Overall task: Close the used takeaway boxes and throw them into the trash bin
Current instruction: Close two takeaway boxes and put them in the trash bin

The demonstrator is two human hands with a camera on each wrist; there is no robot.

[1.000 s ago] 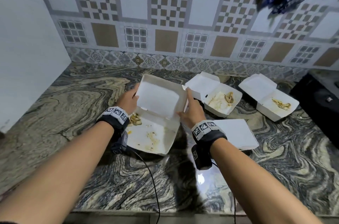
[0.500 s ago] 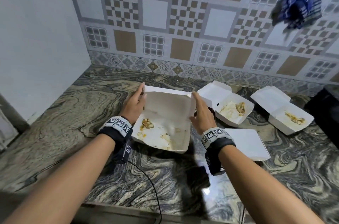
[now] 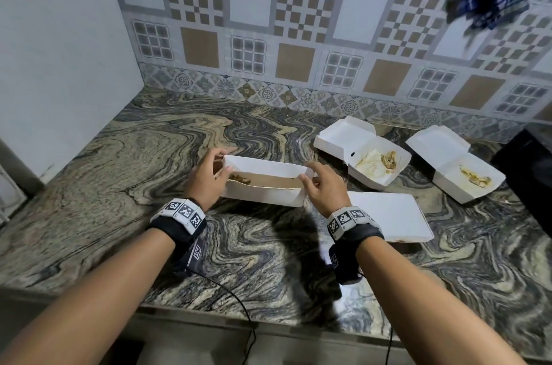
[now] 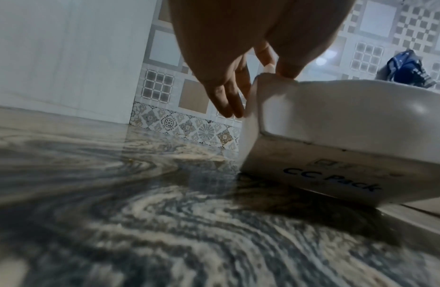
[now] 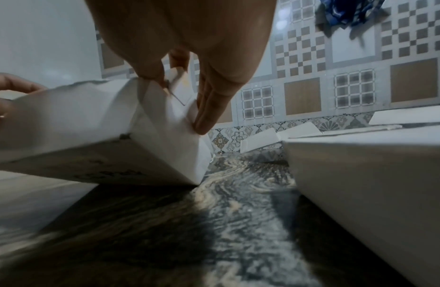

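**Four boxes on the counter, one half shut between both hands**

One box [image 3: 263,185] held at both short ends, long axis running left to right across the marble counter [image 3: 119,173], near edge tilted up off the stone; lid folded most of the way down, a narrow slot open toward the camera, brown scraps visible inside. Left hand [image 3: 206,182] pinching the left lid corner, thumb on top; right hand [image 3: 324,188] pinching the right corner likewise; both equally near. Just right of that, a shut box [image 3: 388,215] lying flat. Farther back, an open box [image 3: 363,152] with leftover food; farthest right, another open box [image 3: 457,164], scraps in its tray. No bin in view.
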